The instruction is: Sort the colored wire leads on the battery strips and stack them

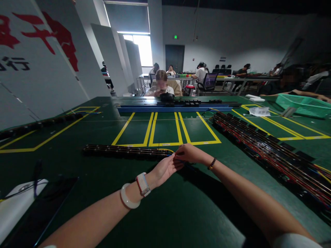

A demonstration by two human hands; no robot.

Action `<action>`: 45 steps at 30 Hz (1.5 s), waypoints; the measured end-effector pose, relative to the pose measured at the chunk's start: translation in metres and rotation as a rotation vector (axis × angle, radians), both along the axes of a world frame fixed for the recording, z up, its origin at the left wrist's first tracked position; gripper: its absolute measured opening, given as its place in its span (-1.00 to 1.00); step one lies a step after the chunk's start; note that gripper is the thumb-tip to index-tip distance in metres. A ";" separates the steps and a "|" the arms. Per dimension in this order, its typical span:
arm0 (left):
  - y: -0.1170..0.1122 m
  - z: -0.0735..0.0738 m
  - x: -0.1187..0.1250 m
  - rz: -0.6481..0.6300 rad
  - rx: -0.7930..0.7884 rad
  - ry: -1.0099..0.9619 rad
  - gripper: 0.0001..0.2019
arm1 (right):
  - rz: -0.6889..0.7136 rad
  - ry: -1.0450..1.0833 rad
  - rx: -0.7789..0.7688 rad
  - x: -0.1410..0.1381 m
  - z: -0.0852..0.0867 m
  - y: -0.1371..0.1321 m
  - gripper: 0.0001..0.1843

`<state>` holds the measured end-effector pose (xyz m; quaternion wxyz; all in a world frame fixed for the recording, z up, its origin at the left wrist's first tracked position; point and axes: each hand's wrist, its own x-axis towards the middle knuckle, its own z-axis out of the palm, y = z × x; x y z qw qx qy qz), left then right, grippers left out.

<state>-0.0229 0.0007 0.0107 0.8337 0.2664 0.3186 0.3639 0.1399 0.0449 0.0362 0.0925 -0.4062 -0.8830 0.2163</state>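
A long black strip with thin metal rods (pixel 124 150) lies across the green table in front of me. At its right end, thin yellow and blue wires (pixel 167 150) come out and run to where my hands meet. My left hand (pixel 167 169) is turned palm up, with thumb and fingers closed around the wires. From the other side, my right hand (pixel 190 153) pinches at the same spot, its fingertips touching those of my left. The wire ends are hidden between the fingers.
A thicker bundle of black strips with red wires (pixel 261 148) lies to the right. Behind the yellow tape lines (pixel 165 144) stands a long blue rail (pixel 176 109). There is a green basket (pixel 302 105) at the far right and a dark flat panel (pixel 43 213) near left. A person (pixel 161 88) sits opposite.
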 end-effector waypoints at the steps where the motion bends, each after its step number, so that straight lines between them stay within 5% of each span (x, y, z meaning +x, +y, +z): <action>1: 0.000 0.000 0.001 0.025 -0.003 -0.008 -0.76 | -0.015 -0.056 0.084 -0.006 0.002 -0.005 -0.72; 5: -0.001 -0.003 0.004 0.127 -0.031 -0.011 -0.79 | -0.042 -0.336 0.420 -0.027 0.006 -0.027 -0.78; 8: 0.000 -0.006 0.005 0.193 -0.068 -0.008 -0.82 | -0.006 -0.407 0.529 -0.033 0.008 -0.038 -0.74; 16: 0.004 -0.016 0.006 0.156 -0.043 -0.077 -0.78 | -0.130 -0.455 0.236 -0.020 0.031 -0.040 -0.72; 23: 0.000 -0.007 0.005 0.143 -0.030 -0.048 -0.79 | -0.129 -0.314 0.070 -0.009 0.038 -0.028 -0.65; 30: -0.002 -0.001 0.003 0.103 0.018 -0.014 -0.76 | -0.114 0.052 -0.134 0.024 0.012 0.012 -0.69; 39: 0.002 -0.011 0.001 0.068 0.045 -0.023 -0.73 | -0.260 0.146 0.345 0.014 -0.038 0.041 -0.80; 45: 0.002 -0.010 0.003 0.083 0.054 -0.049 -0.74 | -0.173 0.188 0.284 0.018 -0.037 0.042 -0.80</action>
